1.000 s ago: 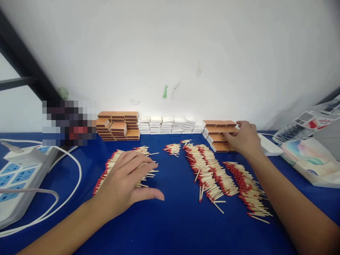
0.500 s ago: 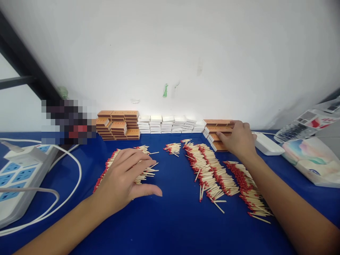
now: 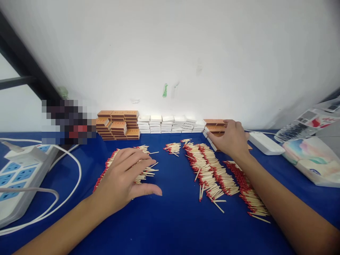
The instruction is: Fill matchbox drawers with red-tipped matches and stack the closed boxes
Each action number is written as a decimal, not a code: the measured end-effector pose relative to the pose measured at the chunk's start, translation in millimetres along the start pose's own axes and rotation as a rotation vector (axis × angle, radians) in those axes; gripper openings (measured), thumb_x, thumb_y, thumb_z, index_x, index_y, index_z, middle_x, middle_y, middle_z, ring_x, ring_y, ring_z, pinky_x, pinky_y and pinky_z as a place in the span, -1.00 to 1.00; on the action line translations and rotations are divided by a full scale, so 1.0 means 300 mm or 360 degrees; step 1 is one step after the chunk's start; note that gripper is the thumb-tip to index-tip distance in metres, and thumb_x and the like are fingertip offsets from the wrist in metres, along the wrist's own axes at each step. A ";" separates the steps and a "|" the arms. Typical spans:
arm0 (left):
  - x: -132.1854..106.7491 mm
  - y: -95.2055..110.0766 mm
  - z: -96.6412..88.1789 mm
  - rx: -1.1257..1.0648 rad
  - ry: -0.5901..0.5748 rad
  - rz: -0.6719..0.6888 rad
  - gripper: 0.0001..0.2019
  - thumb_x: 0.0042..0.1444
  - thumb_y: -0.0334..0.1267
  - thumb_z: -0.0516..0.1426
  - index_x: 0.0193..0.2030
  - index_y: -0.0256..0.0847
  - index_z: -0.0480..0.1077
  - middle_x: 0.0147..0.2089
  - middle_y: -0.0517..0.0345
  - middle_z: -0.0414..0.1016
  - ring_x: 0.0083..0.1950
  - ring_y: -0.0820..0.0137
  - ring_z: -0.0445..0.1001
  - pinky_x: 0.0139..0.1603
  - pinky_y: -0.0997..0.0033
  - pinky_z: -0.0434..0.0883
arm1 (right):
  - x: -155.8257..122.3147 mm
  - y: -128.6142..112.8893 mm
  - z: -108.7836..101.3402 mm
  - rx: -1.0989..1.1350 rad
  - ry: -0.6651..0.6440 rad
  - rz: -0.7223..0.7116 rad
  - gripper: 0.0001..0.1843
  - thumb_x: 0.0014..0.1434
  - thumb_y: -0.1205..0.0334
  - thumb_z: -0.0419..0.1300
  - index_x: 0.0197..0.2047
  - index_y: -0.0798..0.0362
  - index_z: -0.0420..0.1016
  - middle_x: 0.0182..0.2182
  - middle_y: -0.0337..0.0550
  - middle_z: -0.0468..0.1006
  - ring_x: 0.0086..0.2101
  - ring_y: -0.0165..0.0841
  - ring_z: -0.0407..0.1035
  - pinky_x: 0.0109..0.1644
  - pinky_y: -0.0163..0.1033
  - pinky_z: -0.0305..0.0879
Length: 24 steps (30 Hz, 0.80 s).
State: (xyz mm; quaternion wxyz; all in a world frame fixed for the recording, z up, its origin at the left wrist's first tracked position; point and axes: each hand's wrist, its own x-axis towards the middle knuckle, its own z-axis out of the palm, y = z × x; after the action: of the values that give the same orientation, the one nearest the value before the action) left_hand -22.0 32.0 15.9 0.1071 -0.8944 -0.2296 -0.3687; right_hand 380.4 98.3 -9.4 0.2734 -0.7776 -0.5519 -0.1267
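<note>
My left hand (image 3: 127, 173) lies over a pile of red-tipped matches (image 3: 147, 173) on the blue table, its fingers stretched out and the thumb apart, holding nothing I can see. My right hand (image 3: 232, 140) reaches over the stepped rows of orange-brown matchboxes (image 3: 212, 122) at the right. Its thumb is at the left end of a front row and its fingertips are over the rear rows, with a wide space between them. The palm hides part of these boxes. Under the right forearm lies another band of matches (image 3: 249, 187).
Along the wall stand white matchbox trays (image 3: 167, 125), with more stacked matchboxes (image 3: 118, 125) at left. Two long bands of matches (image 3: 209, 170) and a small heap (image 3: 174, 148) lie centrally. A power strip (image 3: 18, 180) with cables, a white block (image 3: 265, 143) and a tissue pack (image 3: 313, 161) flank them.
My right hand has shifted left along the matchbox rows, uncovering box ends on its right side. My left hand stays where it was.
</note>
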 end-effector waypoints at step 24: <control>-0.009 -0.002 0.010 -0.0080 0.0020 -0.0049 -0.43 0.25 0.24 0.32 0.16 -0.18 0.54 0.02 0.00 0.71 0.08 0.15 0.63 0.18 0.06 0.49 | 0.007 0.009 -0.004 0.0025 -0.0062 0.0007 -0.36 0.29 -0.21 0.25 0.24 0.04 0.31 0.23 0.38 0.50 0.26 0.27 0.35 0.21 0.33 0.28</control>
State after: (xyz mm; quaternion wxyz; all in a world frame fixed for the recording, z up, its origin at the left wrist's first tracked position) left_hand -22.3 32.7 11.9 0.0802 -0.8909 -0.2333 -0.3815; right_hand 383.8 98.6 -8.3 0.2690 -0.7789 -0.5563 -0.1066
